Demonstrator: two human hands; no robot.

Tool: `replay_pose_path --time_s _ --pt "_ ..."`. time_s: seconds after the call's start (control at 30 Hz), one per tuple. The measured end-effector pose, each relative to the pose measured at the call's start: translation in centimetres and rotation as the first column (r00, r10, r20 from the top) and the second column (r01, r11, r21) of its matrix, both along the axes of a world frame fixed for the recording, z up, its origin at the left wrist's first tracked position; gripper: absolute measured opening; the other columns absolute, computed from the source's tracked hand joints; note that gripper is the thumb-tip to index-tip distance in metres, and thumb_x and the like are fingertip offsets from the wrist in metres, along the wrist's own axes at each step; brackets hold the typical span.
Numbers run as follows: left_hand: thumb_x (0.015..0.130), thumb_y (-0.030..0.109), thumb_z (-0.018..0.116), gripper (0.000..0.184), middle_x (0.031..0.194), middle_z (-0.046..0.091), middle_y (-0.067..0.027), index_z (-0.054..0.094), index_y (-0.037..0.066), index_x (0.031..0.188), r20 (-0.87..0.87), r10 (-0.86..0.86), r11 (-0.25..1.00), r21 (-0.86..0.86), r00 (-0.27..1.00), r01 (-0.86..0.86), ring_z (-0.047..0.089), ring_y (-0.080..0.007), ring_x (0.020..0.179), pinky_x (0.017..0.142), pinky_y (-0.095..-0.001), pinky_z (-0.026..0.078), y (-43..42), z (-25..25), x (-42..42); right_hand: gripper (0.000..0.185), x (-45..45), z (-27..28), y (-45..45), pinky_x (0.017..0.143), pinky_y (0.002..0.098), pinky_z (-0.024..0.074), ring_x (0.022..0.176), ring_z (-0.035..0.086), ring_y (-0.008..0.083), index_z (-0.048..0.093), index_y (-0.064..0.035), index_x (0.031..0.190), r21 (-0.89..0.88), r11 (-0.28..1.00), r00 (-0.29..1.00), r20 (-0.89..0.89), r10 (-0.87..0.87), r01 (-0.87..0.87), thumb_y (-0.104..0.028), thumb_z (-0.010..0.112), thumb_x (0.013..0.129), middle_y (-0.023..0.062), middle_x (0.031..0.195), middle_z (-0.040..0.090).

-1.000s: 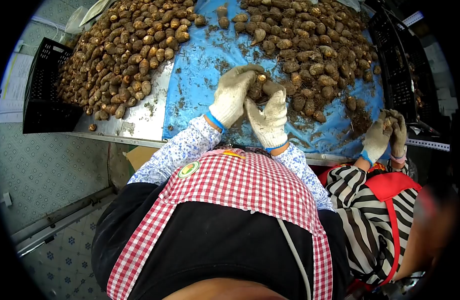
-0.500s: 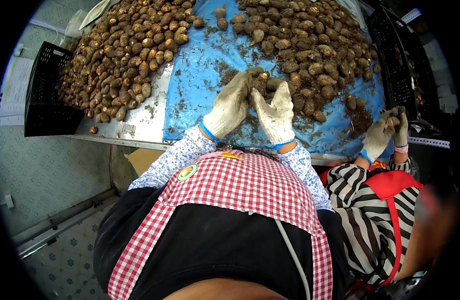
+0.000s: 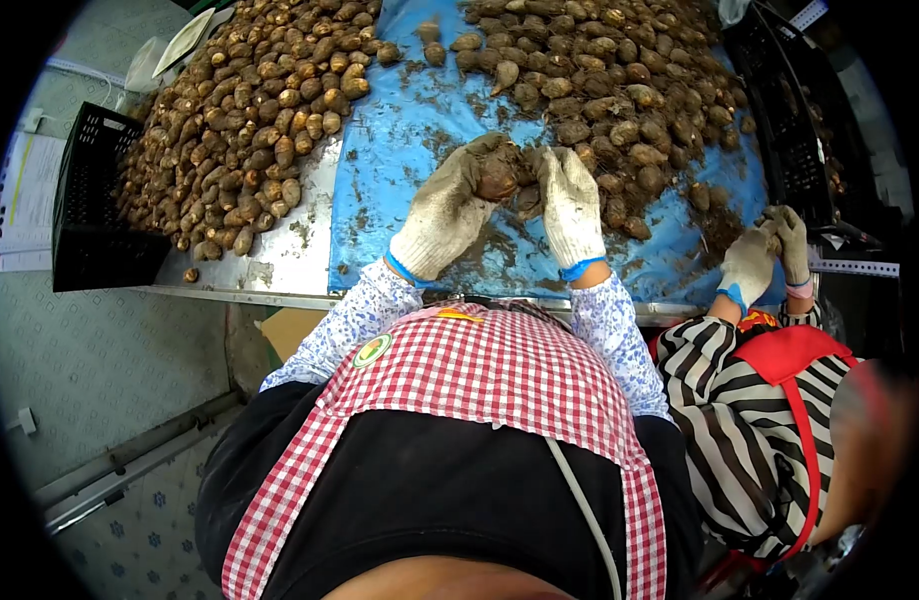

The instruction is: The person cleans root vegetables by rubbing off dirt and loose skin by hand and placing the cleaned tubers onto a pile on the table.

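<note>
A brown, hairy taro (image 3: 498, 180) is held between my two hands above the blue plastic sheet. My left hand (image 3: 442, 215), in a soiled white knit glove, is closed around its left side. From the right, my right hand (image 3: 572, 208), gloved likewise, has its fingers bent in against the taro's rough, dark end; the fingertips are partly hidden. Just below the hands another taro (image 3: 526, 203) shows in part. Past my right hand lies a heap of root-covered taros (image 3: 620, 110), its near edge close to my fingers.
Cleaner-looking taros (image 3: 250, 130) are piled on the left, beside a black crate (image 3: 85, 200). The blue sheet (image 3: 365, 190) carries scattered soil. More black crates (image 3: 795, 120) stand at right. A co-worker's gloved hands (image 3: 765, 255) are close together at the table's right edge.
The right hand's fingers have gone from stretched out to bent against the taro. In my left hand the taro now shows more of its round brown side.
</note>
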State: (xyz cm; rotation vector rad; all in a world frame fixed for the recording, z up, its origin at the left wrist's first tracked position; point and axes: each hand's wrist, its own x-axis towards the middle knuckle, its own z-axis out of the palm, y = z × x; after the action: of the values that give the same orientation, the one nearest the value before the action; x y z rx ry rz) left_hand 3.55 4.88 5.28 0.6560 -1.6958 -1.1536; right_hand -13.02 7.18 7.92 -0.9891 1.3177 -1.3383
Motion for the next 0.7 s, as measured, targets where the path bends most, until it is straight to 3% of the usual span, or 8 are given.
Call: replay_pose_path --time_s 0.07,0.1,0.2,0.27,0.33,0.43,0.6,0.7 --pt "0.088 -0.017 0.048 0.029 0.141 0.044 -0.0202 0.053 -0.004 0.114 0.168 0.078 0.982 -0.182 0.983 -0.047 0.053 -0.0287 0.124 0.098 -0.0361 0.053 0.1 0.7 0.7 0.021 0.0 -0.8 0.1 0.068 0.0255 0.0555 0.078 0.066 0.0150 0.060 0.0002 0.109 -0.126 0.991 0.988 -0.152 0.017 -0.037 -0.018 0.053 0.100 0.0085 0.098 0.066" --pt "0.090 -0.014 0.048 0.030 0.141 0.045 -0.0200 0.052 -0.004 0.117 0.046 0.024 1.000 -0.022 0.999 -0.023 0.053 -0.0286 0.123 0.099 -0.0363 0.052 0.4 1.2 0.5 0.022 0.4 1.5 0.4 0.068 0.0277 0.0541 0.079 0.066 0.0171 0.062 0.0011 0.106 0.035 0.995 0.979 -0.180 0.094 -0.089 -0.019 0.057 0.098 0.0121 0.094 0.068" --pt "0.094 -0.007 0.047 0.033 0.139 0.046 -0.0193 0.051 -0.003 0.126 -0.127 0.019 0.932 0.360 0.992 0.028 0.052 -0.0286 0.123 0.101 -0.0370 0.049 1.2 1.6 -1.1 0.026 0.4 1.6 0.7 0.067 0.0319 0.0527 0.077 0.066 0.0199 0.063 0.0024 0.101 -0.053 0.986 0.726 -0.684 0.079 -0.157 -0.023 0.062 0.095 0.0168 0.087 0.067" --pt "0.095 -0.003 0.046 0.035 0.138 0.046 -0.0191 0.050 -0.002 0.130 0.063 0.109 0.870 0.477 0.992 -0.126 0.052 -0.0287 0.122 0.102 -0.0377 0.046 0.3 0.1 -1.7 0.030 -0.4 0.3 0.5 0.066 0.0348 0.0516 0.073 0.064 0.0204 0.063 0.0032 0.098 -0.031 0.984 0.803 -0.583 0.126 -0.178 -0.026 0.065 0.093 0.0169 0.079 0.063" --pt "0.096 0.000 0.043 0.037 0.134 0.048 -0.0194 0.049 -0.002 0.132 0.185 0.144 0.961 0.208 0.972 -0.182 0.053 -0.0295 0.121 0.103 -0.0373 0.045 1.0 -0.9 -1.0 0.029 -0.5 0.2 0.6 0.064 0.0325 0.0515 0.071 0.063 0.0178 0.062 0.0025 0.100 0.053 0.976 0.819 -0.535 0.206 -0.211 -0.026 0.064 0.094 0.0137 0.079 0.063" --pt "0.094 -0.002 0.044 0.038 0.131 0.049 -0.0195 0.049 -0.003 0.132 0.296 0.218 0.975 -0.098 0.930 -0.197 0.054 -0.0301 0.118 0.101 -0.0364 0.047 1.3 -0.6 -0.5 0.027 0.2 1.8 1.7 0.061 0.0281 0.0502 0.069 0.059 0.0126 0.060 0.0017 0.103 0.252 0.946 0.959 -0.139 0.247 -0.207 -0.024 0.062 0.095 0.0092 0.082 0.062" --pt "0.091 -0.004 0.047 0.040 0.130 0.049 -0.0197 0.050 -0.004 0.130 0.344 0.277 0.941 -0.288 0.897 -0.180 0.057 -0.0292 0.114 0.096 -0.0366 0.050 1.8 1.3 -0.3 0.023 0.3 -1.9 1.8 0.058 0.0272 0.0490 0.070 0.059 0.0101 0.058 0.0013 0.103 0.058 0.985 0.980 -0.112 0.166 -0.161 -0.020 0.063 0.094 0.0088 0.081 0.061" --pt "0.094 0.000 0.045 0.037 0.129 0.050 -0.0196 0.049 -0.004 0.130 0.270 0.086 0.938 0.303 0.959 -0.170 0.058 -0.0286 0.111 0.095 -0.0383 0.051 1.2 3.1 -0.3 0.022 0.6 -2.3 1.6 0.060 0.0316 0.0497 0.069 0.061 0.0161 0.059 0.0012 0.099 -0.046 0.993 0.944 -0.317 0.091 -0.112 -0.018 0.064 0.091 0.0121 0.078 0.062"
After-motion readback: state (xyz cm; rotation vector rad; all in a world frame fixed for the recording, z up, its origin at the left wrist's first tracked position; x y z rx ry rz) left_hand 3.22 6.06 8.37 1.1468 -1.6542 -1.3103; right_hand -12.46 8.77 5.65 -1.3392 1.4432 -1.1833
